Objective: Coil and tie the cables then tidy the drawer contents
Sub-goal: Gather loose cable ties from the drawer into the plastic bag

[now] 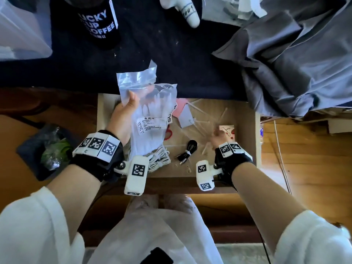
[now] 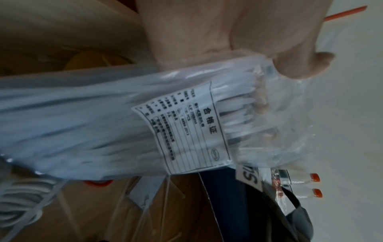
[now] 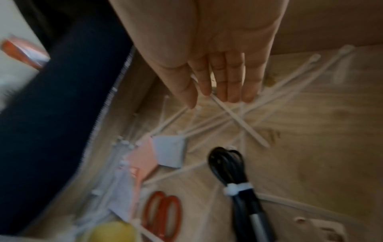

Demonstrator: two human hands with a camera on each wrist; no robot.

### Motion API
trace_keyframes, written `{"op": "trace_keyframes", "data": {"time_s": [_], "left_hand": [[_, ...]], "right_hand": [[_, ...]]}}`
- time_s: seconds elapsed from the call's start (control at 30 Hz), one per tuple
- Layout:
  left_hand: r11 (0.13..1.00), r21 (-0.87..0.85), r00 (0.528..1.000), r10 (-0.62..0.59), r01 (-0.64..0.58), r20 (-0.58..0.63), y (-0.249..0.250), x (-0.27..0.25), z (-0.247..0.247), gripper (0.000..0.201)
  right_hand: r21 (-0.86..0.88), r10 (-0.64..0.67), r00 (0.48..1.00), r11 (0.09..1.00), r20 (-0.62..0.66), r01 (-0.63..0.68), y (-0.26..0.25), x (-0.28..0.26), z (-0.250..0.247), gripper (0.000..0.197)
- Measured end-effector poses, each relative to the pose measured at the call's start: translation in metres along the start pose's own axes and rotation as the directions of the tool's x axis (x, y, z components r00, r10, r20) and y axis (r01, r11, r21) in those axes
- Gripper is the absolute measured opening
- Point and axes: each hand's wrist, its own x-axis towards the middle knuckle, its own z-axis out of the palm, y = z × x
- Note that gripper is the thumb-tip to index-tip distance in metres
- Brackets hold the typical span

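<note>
Below the dark tabletop, an open wooden drawer held loose cable ties. Left hand gripped a clear bag of ties over the drawer's left edge. Right hand, fingers extended and released, hovered near the right edge. Tied black cable lay mid-drawer, white cable toward the front-left corner.

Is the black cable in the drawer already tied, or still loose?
Tied. The black cable lies coiled on the drawer floor with a white zip tie cinched around its middle.

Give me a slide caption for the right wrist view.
Open right hand reaching toward loose zip ties scattered in the drawer.
</note>
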Motion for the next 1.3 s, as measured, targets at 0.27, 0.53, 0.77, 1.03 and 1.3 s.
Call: {"op": "trace_keyframes", "data": {"time_s": [0.27,0.53,0.77,1.03,1.3], "left_hand": [[0.996,-0.078,0.999,0.045,-0.043,0.017,-0.014,0.013,-0.003,0.086],[0.997,-0.073,1.000,0.018,-0.016,0.017,-0.016,0.010,0.000,0.082],[0.996,-0.082,0.999,0.026,-0.029,-0.038,-0.020,0.010,-0.006,0.072],[0.995,-0.090,0.999,0.030,-0.031,-0.011,-0.024,0.015,-0.004,0.079],[0.994,-0.108,0.999,0.030,-0.032,-0.015,-0.025,0.014,-0.002,0.083]], "right_hand": [[-0.239,-0.057,0.973,0.971,-0.223,0.002,0.004,0.027,0.037,0.096],[-0.366,-0.312,0.945,0.895,-0.102,0.256,0.004,0.035,0.037,0.053],[-0.156,-0.258,0.946,0.961,-0.195,0.230,0.017,0.040,0.027,0.072],[-0.149,-0.195,0.941,0.976,-0.275,0.159,0.006,0.043,0.036,0.073],[-0.518,-0.157,0.975,0.854,-0.161,0.052,-0.001,0.052,0.028,0.026]]}}
